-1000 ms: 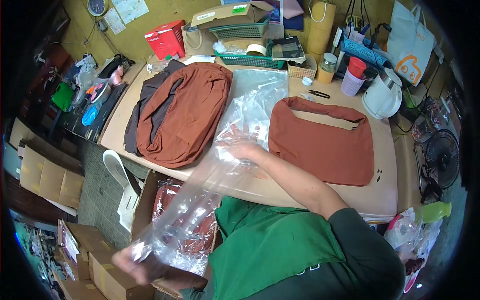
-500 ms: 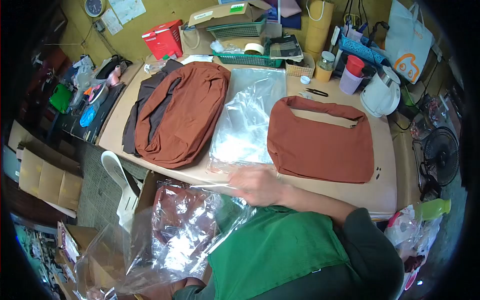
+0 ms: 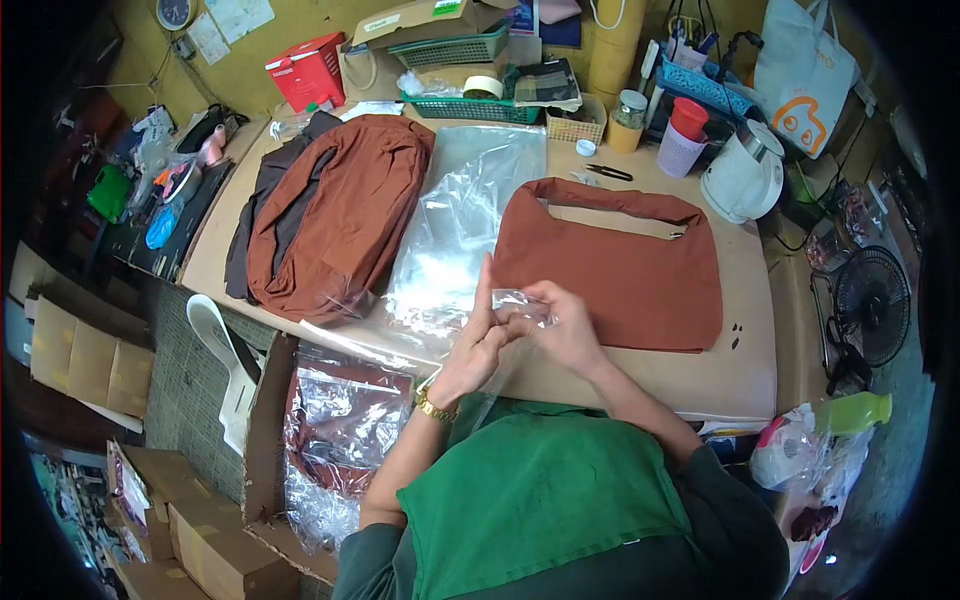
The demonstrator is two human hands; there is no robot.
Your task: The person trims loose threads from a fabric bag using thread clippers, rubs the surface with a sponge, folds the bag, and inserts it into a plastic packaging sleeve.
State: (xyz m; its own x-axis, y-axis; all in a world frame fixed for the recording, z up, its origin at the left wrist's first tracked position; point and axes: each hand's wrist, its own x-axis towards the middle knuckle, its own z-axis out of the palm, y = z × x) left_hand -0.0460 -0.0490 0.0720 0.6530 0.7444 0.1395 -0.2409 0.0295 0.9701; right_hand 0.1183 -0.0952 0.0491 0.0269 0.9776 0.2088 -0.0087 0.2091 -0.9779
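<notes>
My left hand (image 3: 474, 350) and my right hand (image 3: 567, 328) meet at the table's front edge, gripping a thin clear plastic bag (image 3: 522, 304) between them. One left finger points upward while the others close on the film; my right fingers pinch its edge. The film trails left across the table edge. Just beyond my hands lies a brown shoulder bag (image 3: 610, 275), flat with its strap away from me. Left of it are a stack of clear plastic bags (image 3: 470, 215) and a pile of brown bags (image 3: 350, 220) with dark grey fabric beneath.
An open cardboard box (image 3: 262, 440) below the table holds plastic-wrapped brown bags (image 3: 350, 425). Black thread snips (image 3: 610, 173), a jar (image 3: 628, 122) and a white kettle (image 3: 740, 178) sit at the back right. Green baskets (image 3: 470, 108) stand at the back.
My left hand has risen from the box at lower left to meet my right hand. The loose plastic has left the box area and is now held between both hands over the table edge.
</notes>
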